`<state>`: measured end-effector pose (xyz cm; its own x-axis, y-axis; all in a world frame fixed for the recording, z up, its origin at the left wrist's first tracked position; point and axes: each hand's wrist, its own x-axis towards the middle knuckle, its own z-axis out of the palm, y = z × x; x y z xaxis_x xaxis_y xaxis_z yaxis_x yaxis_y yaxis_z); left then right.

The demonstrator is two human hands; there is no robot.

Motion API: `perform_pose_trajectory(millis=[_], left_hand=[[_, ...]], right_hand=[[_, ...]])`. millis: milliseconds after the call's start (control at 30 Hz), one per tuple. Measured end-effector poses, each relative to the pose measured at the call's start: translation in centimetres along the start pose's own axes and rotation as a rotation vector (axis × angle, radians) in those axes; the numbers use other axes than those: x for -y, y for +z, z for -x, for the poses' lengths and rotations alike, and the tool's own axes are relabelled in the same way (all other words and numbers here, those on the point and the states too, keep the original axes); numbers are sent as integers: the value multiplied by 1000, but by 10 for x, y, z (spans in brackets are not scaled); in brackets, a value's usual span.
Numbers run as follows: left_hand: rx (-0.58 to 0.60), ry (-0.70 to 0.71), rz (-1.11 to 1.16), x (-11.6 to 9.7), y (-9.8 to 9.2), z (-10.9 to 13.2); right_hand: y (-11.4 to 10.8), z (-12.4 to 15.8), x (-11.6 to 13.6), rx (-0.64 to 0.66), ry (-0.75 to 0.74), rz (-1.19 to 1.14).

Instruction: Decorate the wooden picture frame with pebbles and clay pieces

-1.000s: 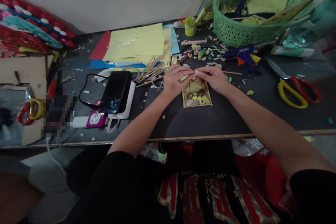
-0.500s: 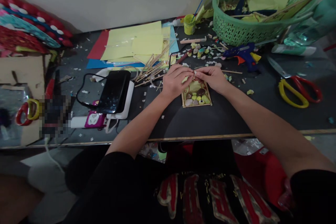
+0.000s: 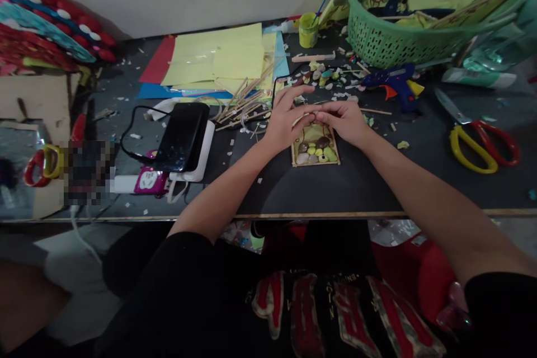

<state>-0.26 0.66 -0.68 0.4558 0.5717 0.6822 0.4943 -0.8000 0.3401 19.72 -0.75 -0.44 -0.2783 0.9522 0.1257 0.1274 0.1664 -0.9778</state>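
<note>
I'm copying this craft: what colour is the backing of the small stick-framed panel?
The panel's backing looks yellow, seen best in the head view.

Illegible lettering (image 3: 302, 305) on black shirt (image 3: 210, 302)

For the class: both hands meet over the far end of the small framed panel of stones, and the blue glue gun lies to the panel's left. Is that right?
Not quite: the head view shows the blue glue gun to the right of the small framed panel. The left hand and right hand do meet over its far end.
</note>
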Motion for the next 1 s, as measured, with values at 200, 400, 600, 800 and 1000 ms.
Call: perform_pose_trajectory(millis=[200,400,600,800,1000], left_hand=[[-57,-49,-39,-2,-7,1],[-30,42,-41,5,-6,5],[-45,92,-181,2,-5,7],[-122,40,-185,-4,-2,6],[-28,-18,-229,-4,-3,4]], right_hand=[[-2,-2,-1,70,-6,-4],[-1,-1,-3,58,-22,46],[0,-1,-5,28,-20,59],[1,0,-4,7,-29,40],[2,-2,-9,16,-40,31]])
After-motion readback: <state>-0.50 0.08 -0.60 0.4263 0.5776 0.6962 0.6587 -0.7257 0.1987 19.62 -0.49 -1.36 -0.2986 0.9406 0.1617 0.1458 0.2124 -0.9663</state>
